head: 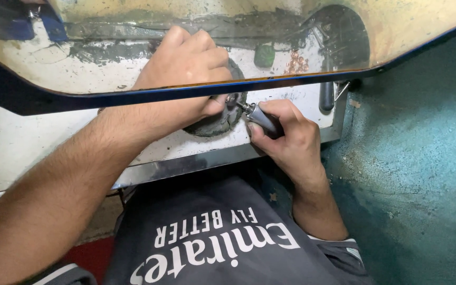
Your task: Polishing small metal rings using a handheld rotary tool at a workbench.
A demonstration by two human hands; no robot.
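Head view: at a stained white desk, the left hand is pinning a small, stiff-looking workpiece on a dark round pad while the right hand is clenching a slim, light rotary tool by its grey barrel.

No packages, labels, signs or screens in view.

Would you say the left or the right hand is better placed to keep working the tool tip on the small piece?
Probably the right hand: it grips the rotary tool, its tip at the small piece that the left hand pinches.
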